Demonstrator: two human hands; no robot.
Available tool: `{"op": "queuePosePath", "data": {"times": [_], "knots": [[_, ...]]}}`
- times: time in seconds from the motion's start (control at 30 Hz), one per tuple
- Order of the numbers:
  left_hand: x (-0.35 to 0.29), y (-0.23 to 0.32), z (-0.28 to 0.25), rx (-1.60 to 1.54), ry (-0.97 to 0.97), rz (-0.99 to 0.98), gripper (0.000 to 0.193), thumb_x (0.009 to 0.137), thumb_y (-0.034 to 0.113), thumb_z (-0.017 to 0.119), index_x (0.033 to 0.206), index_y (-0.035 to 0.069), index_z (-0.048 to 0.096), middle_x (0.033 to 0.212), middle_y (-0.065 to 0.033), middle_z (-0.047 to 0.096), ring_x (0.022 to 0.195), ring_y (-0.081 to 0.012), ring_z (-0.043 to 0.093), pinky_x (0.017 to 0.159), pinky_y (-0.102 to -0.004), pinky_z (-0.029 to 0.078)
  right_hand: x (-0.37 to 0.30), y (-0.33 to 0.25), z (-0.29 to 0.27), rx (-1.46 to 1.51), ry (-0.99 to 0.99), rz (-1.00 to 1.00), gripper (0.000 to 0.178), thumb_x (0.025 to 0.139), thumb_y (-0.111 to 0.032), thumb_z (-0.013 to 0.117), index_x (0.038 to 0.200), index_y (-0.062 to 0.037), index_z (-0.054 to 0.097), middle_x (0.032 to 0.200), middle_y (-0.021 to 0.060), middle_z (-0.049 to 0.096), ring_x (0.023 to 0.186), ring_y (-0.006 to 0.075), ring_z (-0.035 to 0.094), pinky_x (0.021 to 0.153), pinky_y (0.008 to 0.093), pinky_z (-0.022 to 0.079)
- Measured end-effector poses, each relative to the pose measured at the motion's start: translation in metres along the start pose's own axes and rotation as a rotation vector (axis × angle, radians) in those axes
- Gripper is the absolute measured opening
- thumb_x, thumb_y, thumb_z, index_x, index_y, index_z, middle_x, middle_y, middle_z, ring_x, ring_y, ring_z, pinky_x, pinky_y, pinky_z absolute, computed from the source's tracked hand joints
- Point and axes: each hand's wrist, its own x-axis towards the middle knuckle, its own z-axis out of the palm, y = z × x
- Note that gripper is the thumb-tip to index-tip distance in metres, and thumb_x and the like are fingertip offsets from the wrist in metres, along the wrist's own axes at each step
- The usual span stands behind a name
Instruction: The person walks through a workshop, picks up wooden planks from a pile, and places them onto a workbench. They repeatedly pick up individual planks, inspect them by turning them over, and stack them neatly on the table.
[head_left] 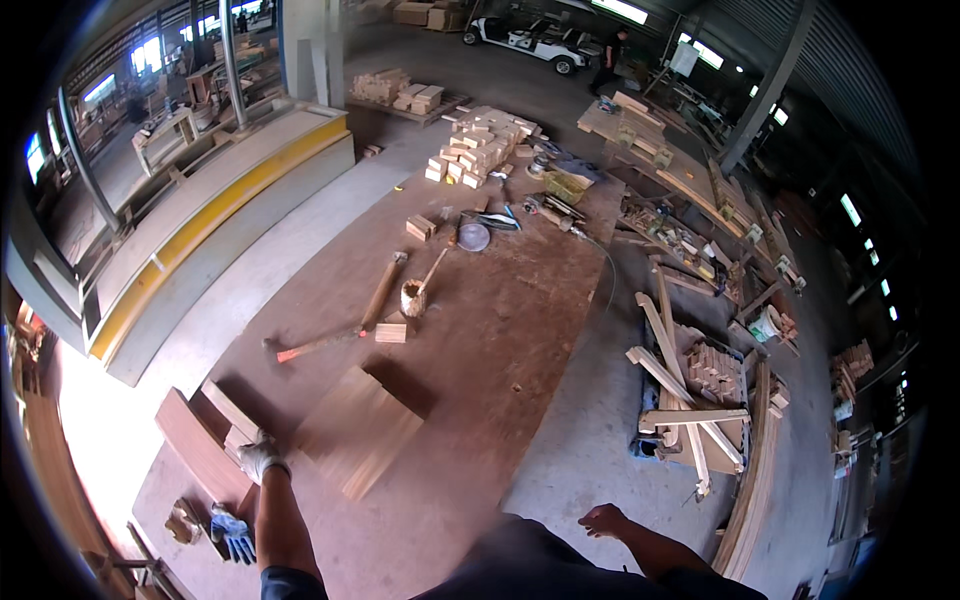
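Note:
My left hand [263, 460], in a whitish glove, is at the lower left of the workbench, its fingers closed round the end of a small wooden block [236, 439]. A longer pale wood piece [230, 408] lies just beyond it. Beside them rests a wide reddish board [198, 445]. A flat, light-brown wood panel [362, 430] lies to the right of this hand. My right hand [603, 520] hangs off the bench's right side, bare, with its fingers loosely bent and nothing seen in it. A blue glove [232, 533] lies near my left forearm.
On the bench [480, 350] are a hammer [315, 346], a wooden roller-like piece [384, 293], a glue pot with a brush [412, 297] and a block pile [480, 145]. At right, a pallet of wood strips [715, 375] stands on the floor. A person [608, 62] is far off.

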Motion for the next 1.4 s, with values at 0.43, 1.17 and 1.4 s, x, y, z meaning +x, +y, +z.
{"op": "queuePosePath", "data": {"times": [0.43,1.17,1.4], "knots": [[-0.009,0.014,0.003,-0.184,0.09,0.014,0.046,0.072,0.031,0.07,0.105,-0.001,0.06,0.093,-0.0187,0.07,0.08,-0.0314,0.067,0.073,-0.0423,0.053,0.011,-0.037,0.005,-0.013,0.068,-0.196,0.039,0.083,-0.04,0.07,0.095,-0.0025,0.071,0.078,0.0095,0.072,0.066,0.0168,0.07,0.065,0.0311,0.057],[-0.291,-0.027,-0.049,-1.205,-1.312,0.157,0.038,0.089,0.021,0.066,0.119,0.001,0.054,0.098,-0.014,0.064,0.079,-0.0271,0.066,0.063,-0.0378,0.055,-0.017,-0.194,0.021,0.372,-0.201,-0.697,0.028,0.092,-0.023,0.068,0.109,-0.0009,0.063,0.096,0.0062,0.068,0.082,0.0112,0.064,0.068,0.0276,0.052],[-0.328,-0.008,-0.073,-0.706,-1.247,0.554,0.039,0.08,0.001,0.072,0.115,-0.002,0.056,0.088,-0.0059,0.064,0.074,-0.0142,0.065,0.061,-0.0272,0.053,-0.115,-0.301,0.008,0.748,-0.294,-0.791,0.041,0.089,-0.039,0.071,0.105,-0.0021,0.063,0.093,0.006,0.065,0.084,0.0134,0.065,0.07,0.0292,0.057]]}}
